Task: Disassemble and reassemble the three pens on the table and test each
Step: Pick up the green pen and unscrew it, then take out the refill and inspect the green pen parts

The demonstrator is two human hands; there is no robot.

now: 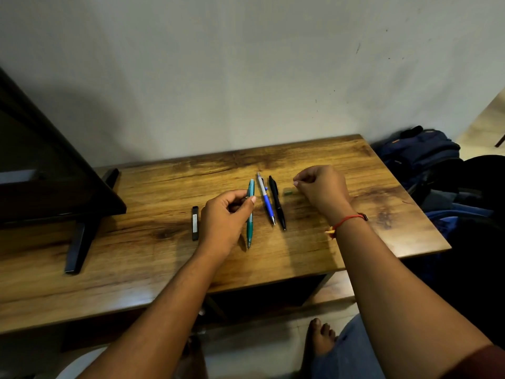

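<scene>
Three pens lie close together near the middle of the wooden table (355, 214), tips pointing toward me. My left hand (225, 217) pinches the teal pen (250, 214) near its upper end between thumb and fingers. Just to its right lies a silver-and-blue pen (266, 201), and beside that a black pen (277, 203). My right hand (322, 190) hovers over the table right of the black pen, its fingers curled, and I see nothing in them. A small green piece (288, 191) lies on the table beside that hand.
A small black bar-shaped item (194, 222) lies left of my left hand. A dark screen (41, 165) on a black stand foot (80, 242) fills the table's left side. Bags (418, 157) are piled off the table's right edge. The wall runs behind.
</scene>
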